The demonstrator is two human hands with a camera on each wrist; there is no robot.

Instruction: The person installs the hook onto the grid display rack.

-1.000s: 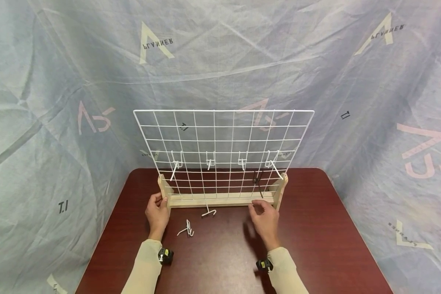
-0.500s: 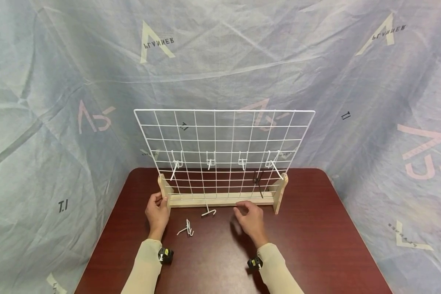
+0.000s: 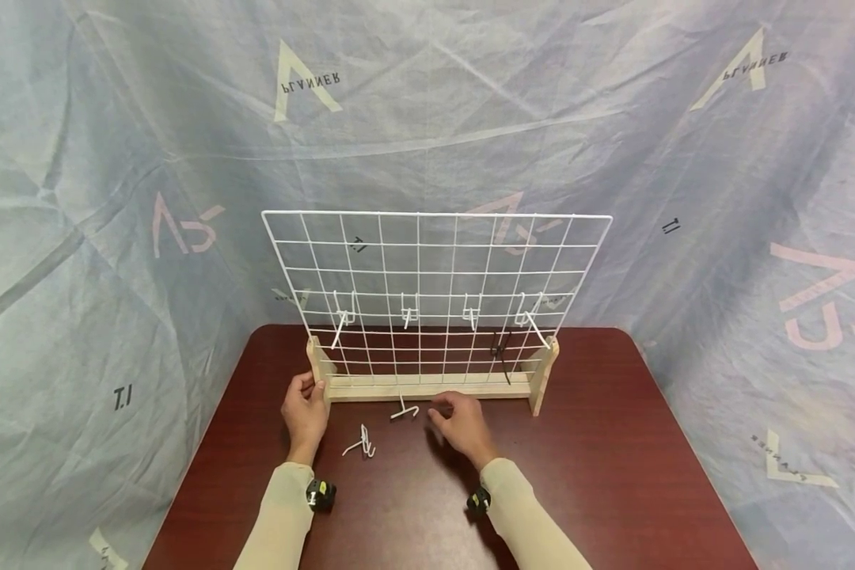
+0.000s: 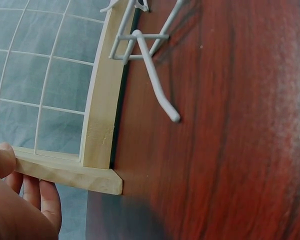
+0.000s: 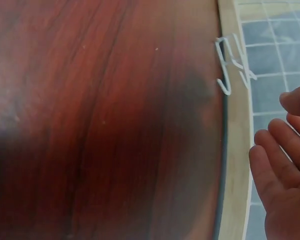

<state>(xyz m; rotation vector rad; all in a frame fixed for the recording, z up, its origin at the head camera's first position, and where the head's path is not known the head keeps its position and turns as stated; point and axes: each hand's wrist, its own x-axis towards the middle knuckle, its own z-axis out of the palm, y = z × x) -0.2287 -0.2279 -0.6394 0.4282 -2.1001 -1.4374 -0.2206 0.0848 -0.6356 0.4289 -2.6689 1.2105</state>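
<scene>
A white wire grid panel (image 3: 435,271) stands upright in a wooden stand (image 3: 427,385). My left hand (image 3: 305,416) holds the stand's left side piece (image 4: 65,176), thumb on one face and fingers on the other. Just right of a loose white hook (image 3: 404,412) at the stand's front is my right hand (image 3: 461,426), its fingers apart with nothing between them. In the right wrist view that white hook (image 5: 225,65) leans on the wooden base. Another white hook (image 3: 362,443) lies on the table nearer to me.
Several white hooks hang in a row on the grid, such as the leftmost hook (image 3: 343,319). A black hook (image 3: 499,352) hangs lower at the right. Under everything is a dark red table (image 3: 613,475), with grey printed sheets (image 3: 427,103) around it.
My right hand has moved left along the front of the stand, from below the black hook to beside the loose white hook. The left hand stays on the stand.
</scene>
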